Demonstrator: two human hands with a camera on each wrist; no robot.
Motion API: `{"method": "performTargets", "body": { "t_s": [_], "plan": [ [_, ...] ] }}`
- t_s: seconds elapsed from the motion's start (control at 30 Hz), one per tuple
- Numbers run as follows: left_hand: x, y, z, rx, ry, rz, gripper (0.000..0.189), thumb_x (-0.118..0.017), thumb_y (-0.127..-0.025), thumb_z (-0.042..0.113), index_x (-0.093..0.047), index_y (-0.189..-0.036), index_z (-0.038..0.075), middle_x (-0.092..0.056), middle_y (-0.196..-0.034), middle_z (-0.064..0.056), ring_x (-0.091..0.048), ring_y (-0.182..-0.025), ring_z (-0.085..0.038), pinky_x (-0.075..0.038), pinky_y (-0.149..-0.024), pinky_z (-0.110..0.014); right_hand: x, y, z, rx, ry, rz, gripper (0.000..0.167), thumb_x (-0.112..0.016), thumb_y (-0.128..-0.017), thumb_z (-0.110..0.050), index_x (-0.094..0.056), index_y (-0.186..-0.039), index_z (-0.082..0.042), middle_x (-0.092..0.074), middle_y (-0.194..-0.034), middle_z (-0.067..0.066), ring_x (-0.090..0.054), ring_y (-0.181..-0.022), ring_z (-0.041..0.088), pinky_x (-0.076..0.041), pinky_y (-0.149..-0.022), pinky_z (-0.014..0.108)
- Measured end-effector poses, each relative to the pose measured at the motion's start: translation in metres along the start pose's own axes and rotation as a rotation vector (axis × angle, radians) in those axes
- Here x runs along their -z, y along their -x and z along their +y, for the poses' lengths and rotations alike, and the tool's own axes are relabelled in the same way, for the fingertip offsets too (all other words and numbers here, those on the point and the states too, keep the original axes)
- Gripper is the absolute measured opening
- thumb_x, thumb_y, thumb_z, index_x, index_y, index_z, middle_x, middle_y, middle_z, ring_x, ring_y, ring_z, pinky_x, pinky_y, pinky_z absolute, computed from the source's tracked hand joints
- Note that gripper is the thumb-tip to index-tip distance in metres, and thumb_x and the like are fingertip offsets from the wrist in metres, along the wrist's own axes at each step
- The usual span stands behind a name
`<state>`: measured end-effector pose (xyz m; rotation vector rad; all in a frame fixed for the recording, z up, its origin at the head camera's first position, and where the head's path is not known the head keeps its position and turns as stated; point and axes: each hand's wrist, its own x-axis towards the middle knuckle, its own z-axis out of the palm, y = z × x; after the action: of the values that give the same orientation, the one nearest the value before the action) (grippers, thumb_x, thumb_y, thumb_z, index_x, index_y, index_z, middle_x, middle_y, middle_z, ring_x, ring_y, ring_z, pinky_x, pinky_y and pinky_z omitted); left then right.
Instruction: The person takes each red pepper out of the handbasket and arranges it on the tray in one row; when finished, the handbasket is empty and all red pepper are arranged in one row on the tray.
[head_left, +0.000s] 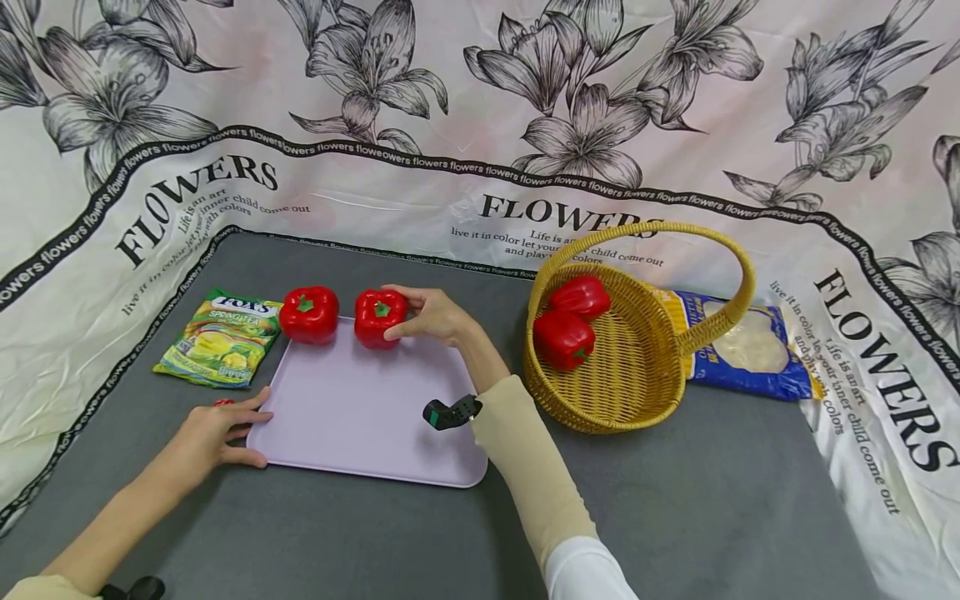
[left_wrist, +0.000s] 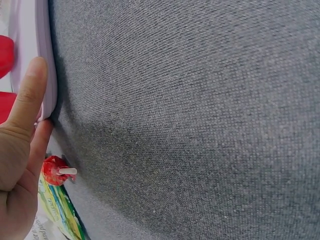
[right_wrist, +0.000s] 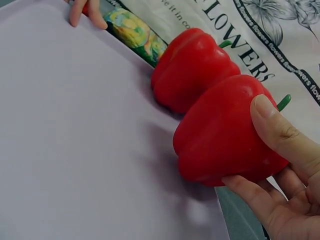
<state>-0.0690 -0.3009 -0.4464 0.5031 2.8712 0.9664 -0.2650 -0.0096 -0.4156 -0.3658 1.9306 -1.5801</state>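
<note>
My right hand [head_left: 435,317] pinches a red bell pepper [head_left: 374,320] between thumb and fingers at the far edge of a lilac tray [head_left: 360,425]. Its green stem points up in the head view, and a shadow falls on the tray beside it in the right wrist view. Close by on the left, a second red bell pepper [head_left: 309,315] sits at the tray's far left corner. My left hand [head_left: 210,433] touches the tray's left edge near the front corner, its fingers [left_wrist: 31,92] fairly straight along the rim.
A yellow wicker basket [head_left: 637,383] with a tall handle stands right, holding two red peppers [head_left: 564,339]. Behind it lies a blue-and-yellow bag [head_left: 750,350]. Left of the tray are a green candy packet [head_left: 225,340] and a red-wrapped lollipop [left_wrist: 55,171]. A flower-print cloth [head_left: 420,192] hangs behind.
</note>
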Motion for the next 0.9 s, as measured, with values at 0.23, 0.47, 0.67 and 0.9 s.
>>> {"method": "performTargets", "body": {
  "t_s": [0.23, 0.47, 0.67, 0.9],
  "plan": [
    [0.0, 0.0, 0.001, 0.019, 0.007, -0.018, 0.059, -0.087, -0.058, 0.013, -0.066, -0.107, -0.014, -0.048, -0.13, -0.034, -0.066, -0.093, -0.035, -0.058, -0.072, -0.035, -0.004, -0.004, -0.005, -0.026, -0.011, -0.001, 0.07, -0.079, -0.075, 0.003, -0.055, -0.138, -0.017, -0.06, -0.129, 0.009, -0.054, -0.114, 0.02, -0.057, -0.084, 0.03],
    [0.0, 0.0, 0.0, -0.005, -0.021, -0.004, 0.059, -0.088, -0.057, 0.014, -0.067, -0.106, -0.014, -0.049, -0.128, -0.034, -0.065, -0.095, -0.037, -0.058, -0.072, -0.037, -0.01, -0.008, -0.006, -0.039, -0.037, 0.004, 0.07, -0.078, -0.076, 0.004, -0.054, -0.138, -0.017, -0.06, -0.128, 0.011, -0.055, -0.111, 0.021, -0.058, -0.082, 0.033],
    [0.0, 0.001, 0.0, 0.004, -0.047, -0.008, 0.059, -0.088, -0.057, 0.014, -0.068, -0.106, -0.012, -0.05, -0.128, -0.033, -0.063, -0.099, -0.04, -0.057, -0.074, -0.04, -0.016, -0.011, -0.004, -0.037, -0.054, -0.004, 0.071, -0.078, -0.076, 0.004, -0.052, -0.14, -0.016, -0.06, -0.127, 0.011, -0.056, -0.107, 0.02, -0.057, -0.085, 0.039],
    [0.001, 0.001, -0.002, -0.022, -0.011, 0.006, 0.06, -0.087, -0.057, 0.015, -0.067, -0.106, -0.014, -0.05, -0.128, -0.034, -0.068, -0.089, -0.033, -0.059, -0.07, -0.033, -0.02, -0.011, -0.006, -0.019, -0.048, -0.009, 0.072, -0.077, -0.077, 0.004, -0.05, -0.141, -0.014, -0.061, -0.125, 0.009, -0.056, -0.105, 0.017, -0.053, -0.09, 0.047]
  ]
}}
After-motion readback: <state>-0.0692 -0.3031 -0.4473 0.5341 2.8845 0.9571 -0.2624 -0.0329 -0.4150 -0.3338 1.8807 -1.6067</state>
